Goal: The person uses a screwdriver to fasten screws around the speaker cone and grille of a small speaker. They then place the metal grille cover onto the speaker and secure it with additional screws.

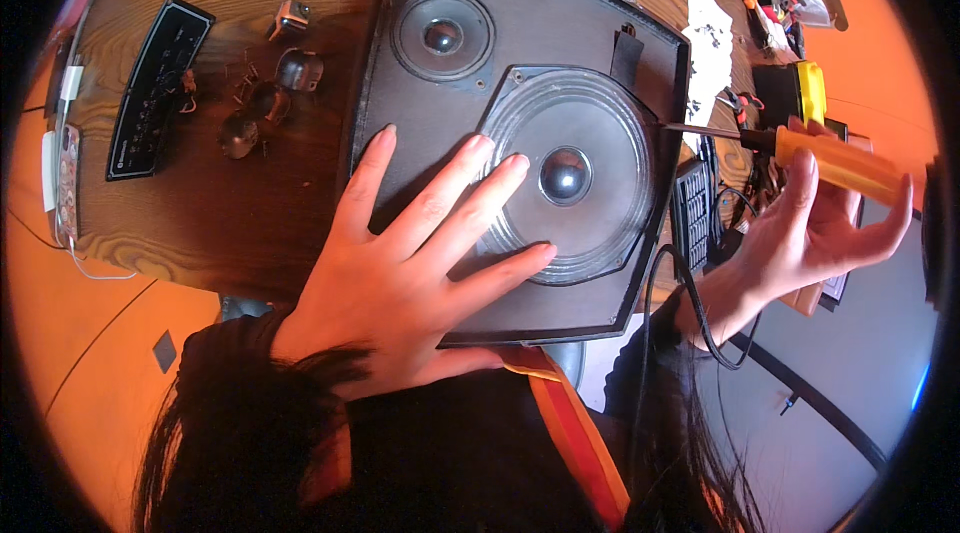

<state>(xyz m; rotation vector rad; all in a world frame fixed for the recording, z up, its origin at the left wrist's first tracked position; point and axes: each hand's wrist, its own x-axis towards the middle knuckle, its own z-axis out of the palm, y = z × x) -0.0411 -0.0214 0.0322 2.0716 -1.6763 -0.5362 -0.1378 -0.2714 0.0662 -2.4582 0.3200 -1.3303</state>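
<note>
So I've got this black speaker cabinet (pixel 560 23) face up on the wooden bench (pixel 180 223), and its bottom end looks to poke out past the near edge. My left hand (pixel 385 298) is spread wide, flat over the lower left of the cabinet front, a few fingertips over the rim of the big cone (pixel 612 218). My right hand (pixel 810 233) has hold of a screwdriver (pixel 840 165) by its yellow handle, blade pointing left at the cabinet's right edge. Can't tell if the tip is actually touching.

Biggest worry: the blade sits sideways, level with the cone, so 1 slip off that edge could put a hole in it. Leaning on my left fingers could dent the soft surround too. If I push down hard near the overhang, I reckon the box could tip. There's also a black cable (pixel 690 268) looped by my right forearm that could snag. And the loose screws (pixel 245 83) on the left side of the bench could roll away if it gets knocked.
</note>
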